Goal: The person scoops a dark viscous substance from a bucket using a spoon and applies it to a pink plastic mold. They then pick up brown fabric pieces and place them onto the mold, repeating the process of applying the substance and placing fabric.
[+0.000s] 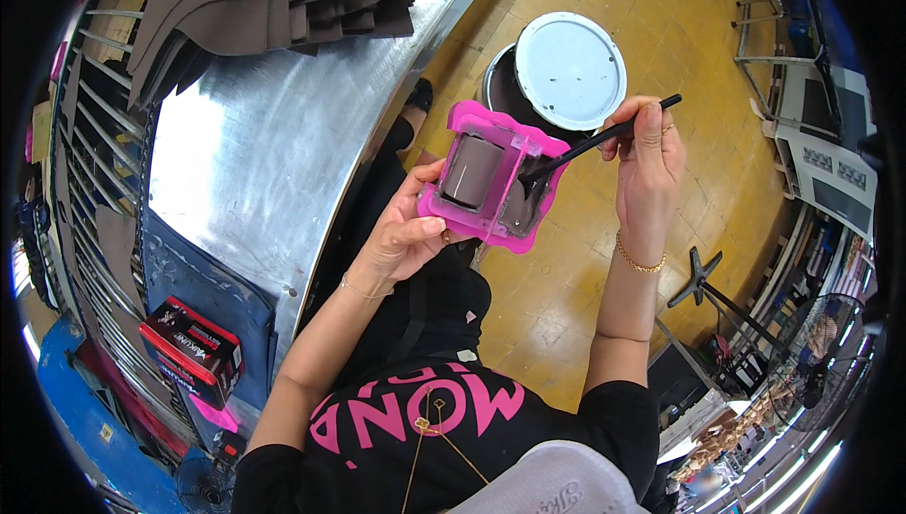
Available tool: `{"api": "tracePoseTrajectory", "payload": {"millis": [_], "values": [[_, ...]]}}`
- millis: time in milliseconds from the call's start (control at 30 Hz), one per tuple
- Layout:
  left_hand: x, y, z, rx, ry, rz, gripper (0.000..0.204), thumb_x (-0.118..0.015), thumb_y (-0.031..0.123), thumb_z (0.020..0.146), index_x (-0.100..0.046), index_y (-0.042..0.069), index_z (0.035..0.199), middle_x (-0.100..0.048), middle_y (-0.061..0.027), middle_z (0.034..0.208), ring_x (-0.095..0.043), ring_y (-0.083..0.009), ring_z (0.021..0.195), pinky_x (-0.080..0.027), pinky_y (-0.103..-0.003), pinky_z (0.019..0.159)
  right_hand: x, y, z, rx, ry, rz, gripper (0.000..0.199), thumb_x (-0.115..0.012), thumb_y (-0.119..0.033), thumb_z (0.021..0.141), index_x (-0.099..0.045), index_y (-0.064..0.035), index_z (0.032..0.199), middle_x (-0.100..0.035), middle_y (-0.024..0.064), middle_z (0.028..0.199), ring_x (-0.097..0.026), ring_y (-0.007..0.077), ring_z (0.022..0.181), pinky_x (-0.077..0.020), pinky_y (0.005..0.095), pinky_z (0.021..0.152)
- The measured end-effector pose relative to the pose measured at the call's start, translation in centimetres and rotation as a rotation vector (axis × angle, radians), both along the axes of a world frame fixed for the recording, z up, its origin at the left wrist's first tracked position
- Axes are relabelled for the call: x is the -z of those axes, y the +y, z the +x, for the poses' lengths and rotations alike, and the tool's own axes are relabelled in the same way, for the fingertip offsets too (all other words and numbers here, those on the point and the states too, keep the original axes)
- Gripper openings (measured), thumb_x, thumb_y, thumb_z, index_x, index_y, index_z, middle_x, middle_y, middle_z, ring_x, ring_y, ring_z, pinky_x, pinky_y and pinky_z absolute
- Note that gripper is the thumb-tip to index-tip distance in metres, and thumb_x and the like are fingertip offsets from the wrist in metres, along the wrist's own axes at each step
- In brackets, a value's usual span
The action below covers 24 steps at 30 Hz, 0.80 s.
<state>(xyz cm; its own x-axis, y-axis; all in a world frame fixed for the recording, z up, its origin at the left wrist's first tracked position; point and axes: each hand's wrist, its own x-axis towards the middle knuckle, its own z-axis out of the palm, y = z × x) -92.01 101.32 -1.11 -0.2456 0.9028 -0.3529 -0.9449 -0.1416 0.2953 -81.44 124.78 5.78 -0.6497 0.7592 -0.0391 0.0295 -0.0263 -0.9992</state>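
My left hand [408, 233] grips the near-left side of a pink plastic box [500, 124] with a scalloped rim, held up in front of me. A grey-brown roller [473, 170] sits in its left compartment. Dark grey-brown residue [525, 202] coats the right compartment. Between the fingers of my right hand [649, 141] is a thin black stick [604, 136]. Its lower end reaches into the right compartment, and its upper end sticks out past my fingers. What its tip is like is hard to make out.
A round bucket [503, 89] with a pale lid [570, 68] resting tilted on it stands on the yellow tiled floor beyond the box. At left is a metal table [255, 155] with stacked brown sheets [274, 4]. A red-black carton [192, 349] lies nearer. A fan [819, 363] stands right.
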Motion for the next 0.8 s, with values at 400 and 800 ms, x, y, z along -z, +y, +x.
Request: {"api": "tracePoseTrajectory", "payload": {"millis": [400, 800], "values": [[0.2, 0.2, -0.1, 0.000, 0.016, -0.021, 0.067, -0.070, 0.006, 0.078, -0.037, 0.014, 0.135, -0.045, -0.0083, 0.132, -0.050, -0.0260, 0.122, -0.043, -0.049, 0.103, 1.1, 1.6, 0.5, 0.096, 0.055, -0.090, 0.036, -0.044, -0.036, 0.101, -0.057, -0.0052, 0.087, -0.055, 0.0007, 0.078, -0.048, 0.0050, 0.063, -0.0386, 0.0191, 0.057], [1.5, 1.2, -0.5, -0.002, -0.046, 0.023, 0.065, -0.065, 0.006, 0.080, -0.036, 0.016, 0.138, -0.044, -0.0087, 0.136, -0.048, -0.0261, 0.125, -0.041, -0.049, 0.104, 1.4, 3.5, 1.2, 0.102, 0.235, -0.169, 0.032, -0.045, -0.034, 0.101, -0.054, -0.0054, 0.089, -0.055, 0.0032, 0.076, -0.046, 0.0079, 0.064, -0.0367, 0.0217, 0.058]]}}
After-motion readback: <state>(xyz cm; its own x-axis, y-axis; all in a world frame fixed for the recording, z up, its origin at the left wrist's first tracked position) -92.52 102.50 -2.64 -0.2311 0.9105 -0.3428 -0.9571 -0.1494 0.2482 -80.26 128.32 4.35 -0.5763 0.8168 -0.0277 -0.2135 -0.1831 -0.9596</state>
